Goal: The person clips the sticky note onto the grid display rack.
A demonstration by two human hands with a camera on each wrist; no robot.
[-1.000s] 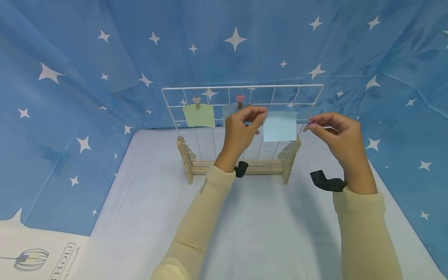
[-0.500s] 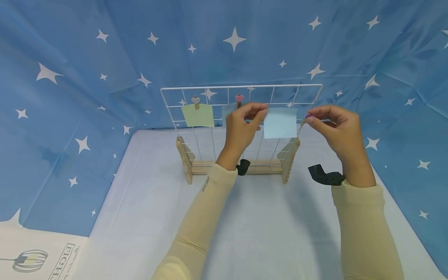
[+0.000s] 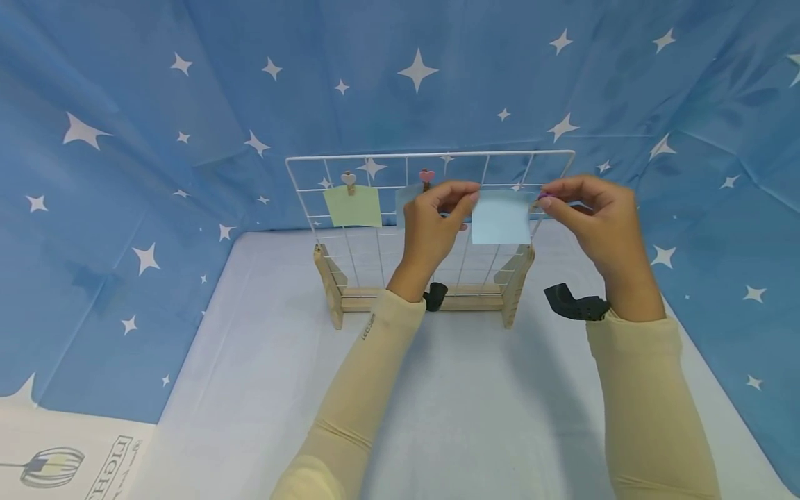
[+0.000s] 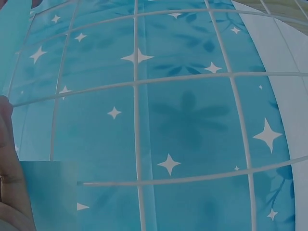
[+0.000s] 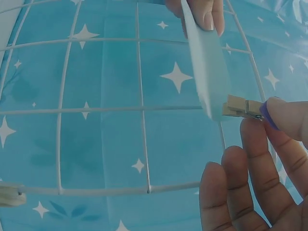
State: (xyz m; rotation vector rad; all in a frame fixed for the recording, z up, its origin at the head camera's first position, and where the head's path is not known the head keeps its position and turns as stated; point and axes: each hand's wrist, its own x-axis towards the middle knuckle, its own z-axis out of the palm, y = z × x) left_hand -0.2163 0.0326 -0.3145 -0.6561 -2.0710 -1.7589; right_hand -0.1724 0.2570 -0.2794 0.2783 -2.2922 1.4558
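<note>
My left hand (image 3: 432,226) pinches the upper left corner of a light blue paper note (image 3: 500,219), held in front of the white wire grid (image 3: 431,154). Between thumb and fingers, my right hand (image 3: 600,222) pinches a small wooden clothespin (image 5: 240,107) with a purple decoration (image 5: 268,115). In the right wrist view the clothespin's tip is at the edge of the note; whether it grips the paper I cannot tell. A green note (image 3: 353,207) hangs from the grid under a clothespin with a pale heart (image 3: 348,179). Another blue note (image 3: 405,201) is partly hidden behind my left hand.
A clothespin with a pink heart (image 3: 427,176) sits above the half-hidden blue note. Wooden feet (image 3: 517,292) hold the grid upright on the white tabletop (image 3: 262,375). Behind it hangs a blue star-patterned cloth (image 3: 350,55). Printed fabric (image 3: 62,451) lies at the lower left.
My right hand has moved left and up, bringing the clothespin from beside the grid to the blue note's right edge. My left hand has raised the note slightly.
</note>
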